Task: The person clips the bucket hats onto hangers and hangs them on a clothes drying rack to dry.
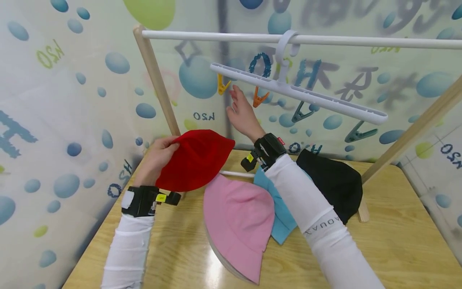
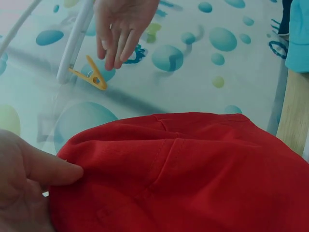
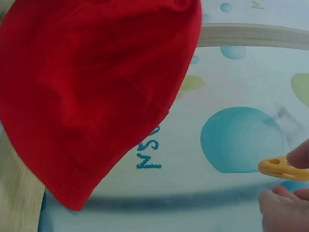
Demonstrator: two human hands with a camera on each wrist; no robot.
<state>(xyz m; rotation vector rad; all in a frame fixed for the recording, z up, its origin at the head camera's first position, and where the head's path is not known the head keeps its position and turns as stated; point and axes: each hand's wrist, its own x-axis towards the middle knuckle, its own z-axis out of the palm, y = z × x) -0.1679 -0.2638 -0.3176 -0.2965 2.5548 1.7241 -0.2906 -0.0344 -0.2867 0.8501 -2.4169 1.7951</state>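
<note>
Nearest, the pink hat (image 1: 238, 220) lay on the desk (image 1: 173, 249). Beyond it, the left hand (image 1: 159, 158) had a narrow grip on the red hat (image 1: 196, 160), thumb over its edge, holding it up above the desk's left side. With only that side pinched, the loose far brim seemed likely to sag or twist, and a slackened thumb could drop the hat. Farther off, the right hand's grip was wide: the right hand (image 1: 245, 114) had its fingers extended just beside the yellow clip (image 1: 220, 84); whether they touched it, I could not tell. A clumsy push there might swing the white hanger (image 1: 306, 94), since it hung slanted by one hook from the rail (image 1: 223, 37).
</note>
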